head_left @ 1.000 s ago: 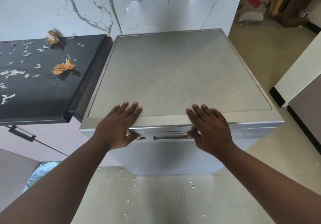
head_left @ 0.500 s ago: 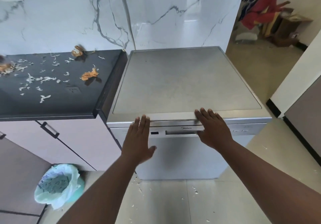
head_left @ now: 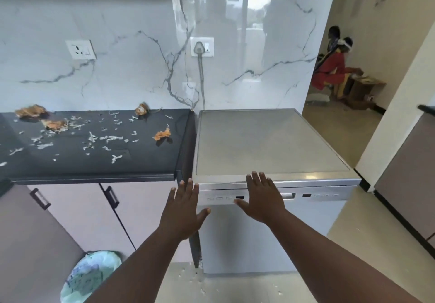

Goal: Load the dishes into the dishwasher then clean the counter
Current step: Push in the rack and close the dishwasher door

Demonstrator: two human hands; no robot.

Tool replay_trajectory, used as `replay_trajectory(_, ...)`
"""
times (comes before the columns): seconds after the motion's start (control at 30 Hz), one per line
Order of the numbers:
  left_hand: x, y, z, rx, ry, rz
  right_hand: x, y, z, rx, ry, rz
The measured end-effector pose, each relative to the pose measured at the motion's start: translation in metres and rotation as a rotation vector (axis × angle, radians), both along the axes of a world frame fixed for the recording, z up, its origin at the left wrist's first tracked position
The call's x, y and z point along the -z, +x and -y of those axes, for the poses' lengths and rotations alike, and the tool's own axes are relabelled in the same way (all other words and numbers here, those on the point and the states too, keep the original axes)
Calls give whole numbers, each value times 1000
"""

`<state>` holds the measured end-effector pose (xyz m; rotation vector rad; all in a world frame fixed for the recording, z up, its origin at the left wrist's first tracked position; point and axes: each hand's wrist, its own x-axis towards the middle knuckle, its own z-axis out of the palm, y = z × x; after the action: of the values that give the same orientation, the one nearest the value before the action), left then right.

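Note:
The silver dishwasher [head_left: 270,145] stands with its door shut, right of the black counter [head_left: 94,161]. My left hand [head_left: 183,211] hovers flat with fingers spread in front of the gap between counter and dishwasher, holding nothing. My right hand [head_left: 261,196] is flat with straight fingers over the control strip and handle area at the top of the door; whether it touches is unclear. The counter carries several white scraps [head_left: 103,138] and orange-brown peels [head_left: 162,134]. No dishes are in sight.
A bin with a pale green bag [head_left: 89,276] stands on the floor at lower left, below the cupboard doors [head_left: 77,213]. White scraps lie on the floor tiles. A cord runs from a wall socket [head_left: 202,46]. A person in red sits in the far room [head_left: 332,67].
I have drawn back from the dishwasher and the view has lifted. Both hands came off its top edge; the left hand moved left and down, the right slid onto the door front.

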<state>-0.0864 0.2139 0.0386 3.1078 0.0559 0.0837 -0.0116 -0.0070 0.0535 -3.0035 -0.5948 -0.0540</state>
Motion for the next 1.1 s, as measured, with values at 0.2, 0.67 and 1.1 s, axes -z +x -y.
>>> replay_trajectory(0.2, -42, 3, -38, 8, 11, 45, -26, -8, -54, -86, 11, 61)
replay_trajectory(0.67, -81, 143, -109, -45, 124, 128, -49, 150, -148, -232, 5, 163)
replay_trajectory(1.1, -79, 269, -195, -144, 190, 152, -76, 289, -237, -263, 3, 196)
